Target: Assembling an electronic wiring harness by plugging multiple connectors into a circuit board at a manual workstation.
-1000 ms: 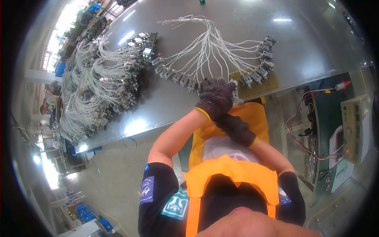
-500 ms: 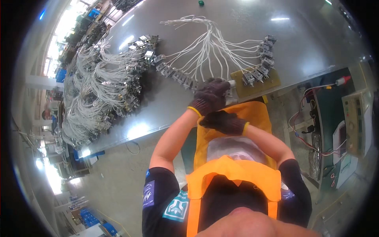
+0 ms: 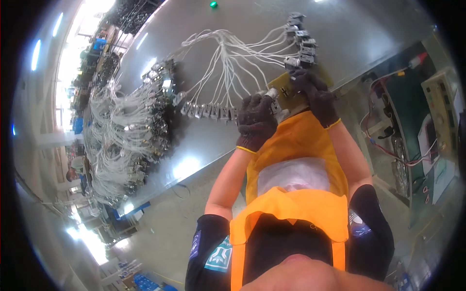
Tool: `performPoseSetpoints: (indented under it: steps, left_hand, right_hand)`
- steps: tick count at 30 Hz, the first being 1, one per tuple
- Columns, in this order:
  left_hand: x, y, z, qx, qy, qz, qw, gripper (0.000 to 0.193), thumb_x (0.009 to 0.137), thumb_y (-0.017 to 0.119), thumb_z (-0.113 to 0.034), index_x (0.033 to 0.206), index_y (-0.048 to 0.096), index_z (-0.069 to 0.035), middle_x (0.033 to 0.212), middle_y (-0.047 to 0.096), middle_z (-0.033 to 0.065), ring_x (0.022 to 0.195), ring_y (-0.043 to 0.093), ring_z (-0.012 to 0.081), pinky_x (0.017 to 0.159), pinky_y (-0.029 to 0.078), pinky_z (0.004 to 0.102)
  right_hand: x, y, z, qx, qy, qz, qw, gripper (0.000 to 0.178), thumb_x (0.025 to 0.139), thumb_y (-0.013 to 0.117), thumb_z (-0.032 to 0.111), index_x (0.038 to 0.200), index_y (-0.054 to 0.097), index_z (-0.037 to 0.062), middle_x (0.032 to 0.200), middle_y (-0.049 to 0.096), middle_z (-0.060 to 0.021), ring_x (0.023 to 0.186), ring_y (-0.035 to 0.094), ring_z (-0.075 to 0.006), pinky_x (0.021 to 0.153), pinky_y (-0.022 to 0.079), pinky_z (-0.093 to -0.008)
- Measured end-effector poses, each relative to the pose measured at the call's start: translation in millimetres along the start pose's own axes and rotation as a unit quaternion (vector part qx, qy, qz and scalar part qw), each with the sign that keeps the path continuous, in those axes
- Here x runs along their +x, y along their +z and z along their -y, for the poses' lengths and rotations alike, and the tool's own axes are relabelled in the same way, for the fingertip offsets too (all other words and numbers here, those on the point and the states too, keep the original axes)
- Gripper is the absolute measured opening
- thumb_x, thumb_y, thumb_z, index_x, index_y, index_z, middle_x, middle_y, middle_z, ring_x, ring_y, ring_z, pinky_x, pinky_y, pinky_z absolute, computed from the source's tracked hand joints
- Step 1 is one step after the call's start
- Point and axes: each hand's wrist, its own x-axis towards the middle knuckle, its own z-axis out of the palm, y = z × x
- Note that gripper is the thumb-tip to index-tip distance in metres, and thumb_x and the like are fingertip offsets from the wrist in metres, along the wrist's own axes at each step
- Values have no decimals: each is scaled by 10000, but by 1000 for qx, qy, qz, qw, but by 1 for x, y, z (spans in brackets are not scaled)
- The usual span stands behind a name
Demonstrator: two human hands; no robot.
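Note:
A harness of white wires [image 3: 224, 44] fans out over the grey table, with small boxy metal parts at the wire ends. One row of these metal parts [image 3: 206, 111] curves along the near left; another group [image 3: 307, 47] lies at the right. My left hand [image 3: 256, 120], in a dark glove, is closed at the right end of the row, its fingers around a metal part [image 3: 273, 93]. My right hand [image 3: 315, 94], also gloved, has its fingers curled just below the right group, over a yellow-brown board [image 3: 290, 97]. What its fingertips grip is hidden.
A large heap of similar white-wired harnesses [image 3: 124, 140] covers the table's left part. A green round object [image 3: 213, 5] sits at the far side. To the right, past the table edge, stand a control box [image 3: 441, 104] and red and white cables [image 3: 371, 114].
My right hand has moved from beside my left wrist, over the apron, up and right to the right group of parts. My left hand remains at the row. The whole view has shifted.

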Motion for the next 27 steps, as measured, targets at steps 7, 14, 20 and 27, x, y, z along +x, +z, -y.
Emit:
performPoseSetpoints:
  steps: [7, 14, 20, 27]
  left_hand:
    - [4, -5, 10, -46, -43, 123, 990, 547, 750, 782, -263, 1230, 608, -64, 853, 640, 82, 801, 600, 256, 755, 473, 390]
    - [31, 16, -6, -74, -129, 76, 986, 559, 761, 778, -330, 1231, 606, -81, 912, 652, 106, 862, 612, 269, 784, 474, 384]
    - [31, 27, -12, 24, -72, 52, 996, 547, 734, 789, -342, 1185, 599, -99, 862, 616, 104, 830, 582, 329, 769, 446, 427]
    - [16, 24, -3, 29, -86, 76, 993, 576, 747, 796, -322, 1245, 620, -93, 873, 632, 75, 848, 575, 276, 782, 461, 405]
  right_hand:
    - [36, -17, 1, 182, 155, -105, 965, 210, 955, 589, 126, 1121, 639, 8, 1029, 674, -59, 902, 663, -156, 824, 537, -270]
    - [4, -30, 3, 219, 155, -91, 959, 241, 979, 558, 178, 1145, 634, 21, 919, 675, -47, 730, 631, -114, 679, 536, -241]
    - [-40, -40, 21, 154, 248, -70, 954, 276, 992, 536, 254, 1142, 633, 45, 863, 668, -39, 689, 623, -94, 624, 504, -224]
    - [-83, -21, 4, 128, 223, 9, 966, 261, 978, 580, 163, 1202, 610, 33, 979, 670, -43, 749, 628, -81, 650, 514, -220]
